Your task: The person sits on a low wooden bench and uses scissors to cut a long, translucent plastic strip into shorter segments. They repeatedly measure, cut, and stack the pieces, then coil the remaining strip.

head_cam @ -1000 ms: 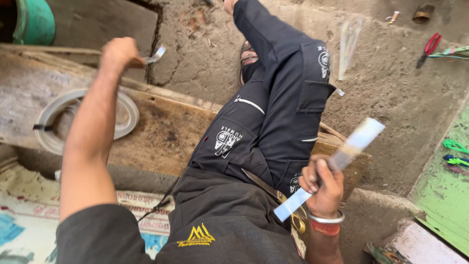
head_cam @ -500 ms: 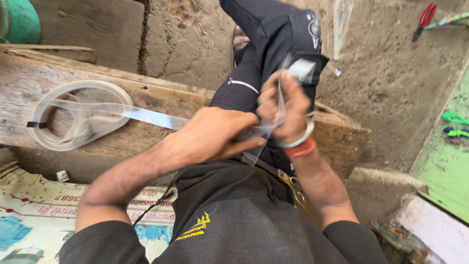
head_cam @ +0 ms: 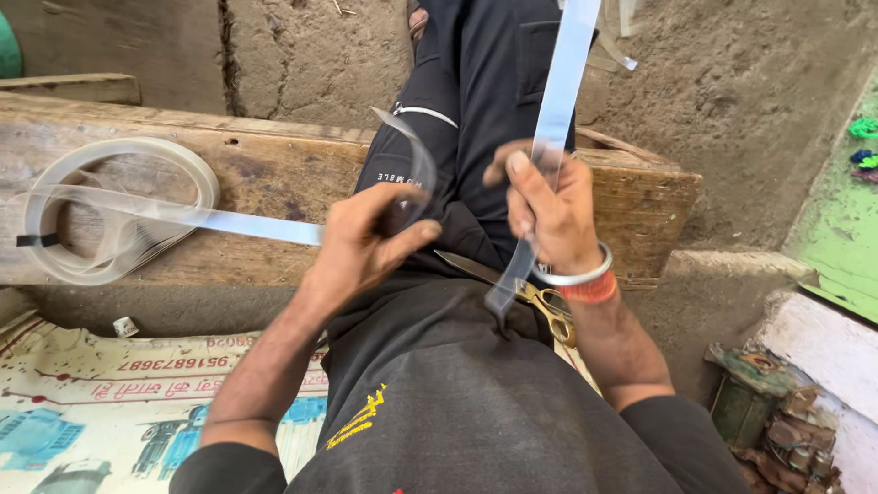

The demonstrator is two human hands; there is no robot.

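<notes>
My left hand pinches a clear plastic strip that runs left to a coil of the same strip lying on a wooden plank; the strip's free end curls up above my fingers. My right hand grips a long cut piece of clear strip, held upright, its lower end hanging past my wrist. Scissors with yellow handles lie on my lap between both hands. I sit in dark trousers, legs stretched out over the plank.
The rough earthen floor stretches ahead, with strip offcuts at the top. A printed sheet lies at lower left, a green surface at the right and rusty metal parts at lower right.
My hands, joined on the strip half a second ago, have drawn apart. The right hand now holds a separate long piece upright; the left keeps the strip from the coil.
</notes>
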